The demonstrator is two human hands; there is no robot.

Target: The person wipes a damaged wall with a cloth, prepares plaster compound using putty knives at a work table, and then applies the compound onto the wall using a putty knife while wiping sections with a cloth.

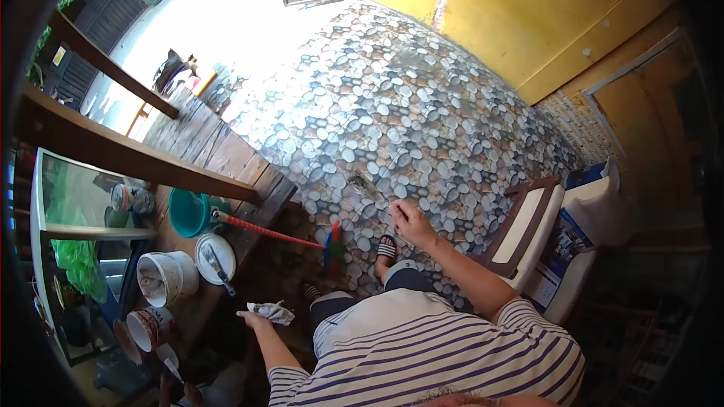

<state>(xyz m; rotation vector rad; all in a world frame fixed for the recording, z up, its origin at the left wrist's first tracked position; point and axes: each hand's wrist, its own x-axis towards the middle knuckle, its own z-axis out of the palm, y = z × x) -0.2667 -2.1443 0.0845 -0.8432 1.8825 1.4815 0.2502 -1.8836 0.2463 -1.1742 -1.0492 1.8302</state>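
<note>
My right hand [411, 224] is closed around the handle end of a putty knife [365, 186], held out in front of me over the pebble-patterned floor. The blade points forward and to the left, and its greyish colour blends with the floor. Low on the left, my left hand [255, 319] grips a crumpled whitish rag [273, 313]. Near that hand, a flat-bladed tool [219, 265] lies across a round white lid [207, 249]. A white bucket [181, 279] smeared inside stands beside the lid.
A teal pail [179, 215] and a red-handled broom [271, 233] are at left, by a wooden bench [219, 143]. Someone's hands [192, 392] show at the lower left. A cream-and-brown piece of furniture [528, 234] stands right, below a yellow wall [513, 15].
</note>
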